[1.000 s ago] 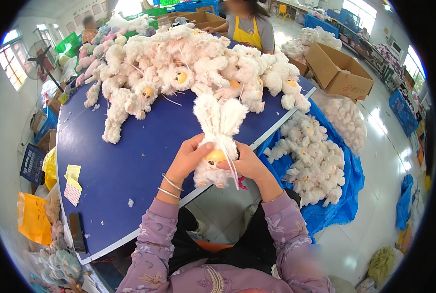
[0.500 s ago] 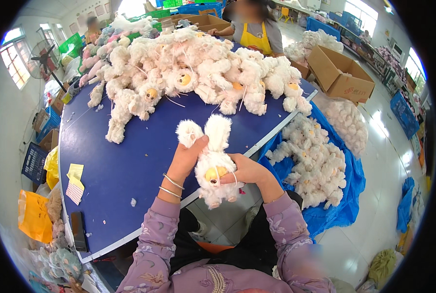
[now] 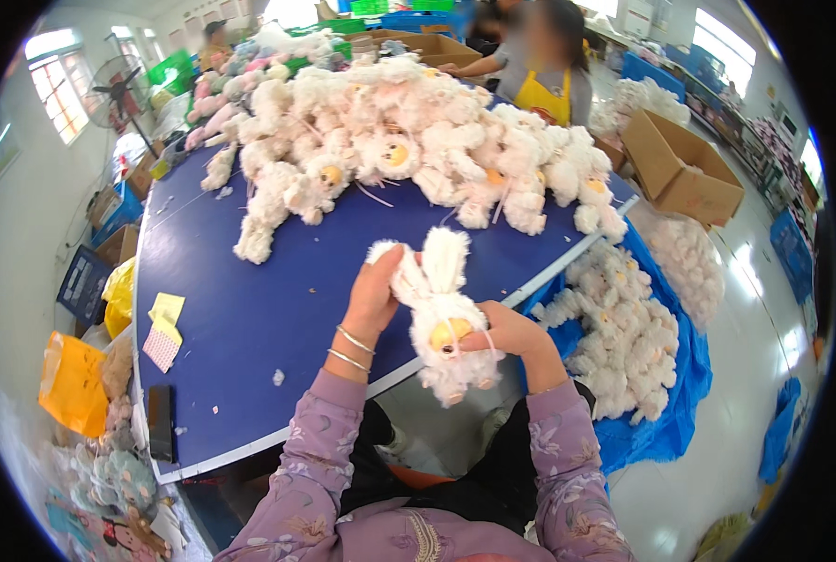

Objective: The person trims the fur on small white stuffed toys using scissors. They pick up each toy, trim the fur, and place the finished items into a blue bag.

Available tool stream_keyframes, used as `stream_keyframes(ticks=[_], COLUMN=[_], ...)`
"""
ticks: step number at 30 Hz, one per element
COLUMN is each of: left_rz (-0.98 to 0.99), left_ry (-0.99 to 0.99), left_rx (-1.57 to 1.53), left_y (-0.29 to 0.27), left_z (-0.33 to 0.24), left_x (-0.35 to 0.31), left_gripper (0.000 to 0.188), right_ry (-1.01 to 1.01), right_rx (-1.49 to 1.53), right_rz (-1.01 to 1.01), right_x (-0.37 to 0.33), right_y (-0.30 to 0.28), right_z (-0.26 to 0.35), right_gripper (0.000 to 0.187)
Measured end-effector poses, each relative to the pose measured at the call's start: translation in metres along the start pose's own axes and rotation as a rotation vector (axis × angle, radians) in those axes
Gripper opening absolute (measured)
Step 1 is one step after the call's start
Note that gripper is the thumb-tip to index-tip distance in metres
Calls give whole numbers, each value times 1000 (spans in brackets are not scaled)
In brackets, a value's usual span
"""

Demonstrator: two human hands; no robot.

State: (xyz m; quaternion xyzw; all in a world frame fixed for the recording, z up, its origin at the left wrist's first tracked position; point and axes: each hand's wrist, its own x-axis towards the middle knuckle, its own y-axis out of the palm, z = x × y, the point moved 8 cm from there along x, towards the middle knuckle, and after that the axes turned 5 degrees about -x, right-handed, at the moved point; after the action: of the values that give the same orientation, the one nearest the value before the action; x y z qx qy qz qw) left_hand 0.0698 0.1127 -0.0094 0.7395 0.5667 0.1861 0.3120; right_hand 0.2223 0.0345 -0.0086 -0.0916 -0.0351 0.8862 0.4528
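A fluffy white plush rabbit (image 3: 444, 307) with long ears and a yellow face patch hangs between my hands, over the table's near edge. Its ears point away from me and its face is turned up. My left hand (image 3: 377, 288) is closed round the ear on the left, covering part of it. From the right, my right hand (image 3: 513, 335) grips the head beside the yellow patch, with fingers partly hidden behind the fur. A pale strand crosses the toy near these fingers. Beyond lies a big heap of similar white plush toys (image 3: 380, 122) on the blue table (image 3: 268, 309).
Right of the table, a blue sheet (image 3: 666, 436) holds more plush toys (image 3: 624, 356). A cardboard box (image 3: 671, 169) stands behind it. Paper slips (image 3: 163, 339) and a dark flat object (image 3: 160, 421) lie at the left edge. A person in a yellow apron (image 3: 541, 96) stands across the table.
My left hand has shifted from between the ears to the outer side of the left ear. The ears now sit closer together. My right hand keeps its hold; the whole view has swung slightly.
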Motion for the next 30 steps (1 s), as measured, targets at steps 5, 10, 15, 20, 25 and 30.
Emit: stream_keyframes(ticks=[5, 10, 15, 20, 25, 30], left_rz=[23, 124, 210, 166, 135, 137], left_ry=[-122, -96, -159, -154, -87, -53], left_rx=[29, 309, 525, 552, 377, 312], left_y=[-2, 7, 8, 9, 16, 10], left_z=[6, -8, 3, 8, 3, -1], left_x=[0, -3, -7, -10, -10, -5], left_gripper=[37, 36, 31, 27, 25, 24], right_ry=[5, 20, 29, 56, 3, 23], right_rx=[171, 50, -40, -58, 25, 77], right_rz=[-37, 38, 98, 102, 70, 101], right_x=[-5, -15, -19, -24, -24, -21], right_y=[-9, -8, 1, 2, -1, 0], right_z=[-11, -13, -27, -22, -19, -11], right_gripper=[57, 59, 62, 65, 68, 69])
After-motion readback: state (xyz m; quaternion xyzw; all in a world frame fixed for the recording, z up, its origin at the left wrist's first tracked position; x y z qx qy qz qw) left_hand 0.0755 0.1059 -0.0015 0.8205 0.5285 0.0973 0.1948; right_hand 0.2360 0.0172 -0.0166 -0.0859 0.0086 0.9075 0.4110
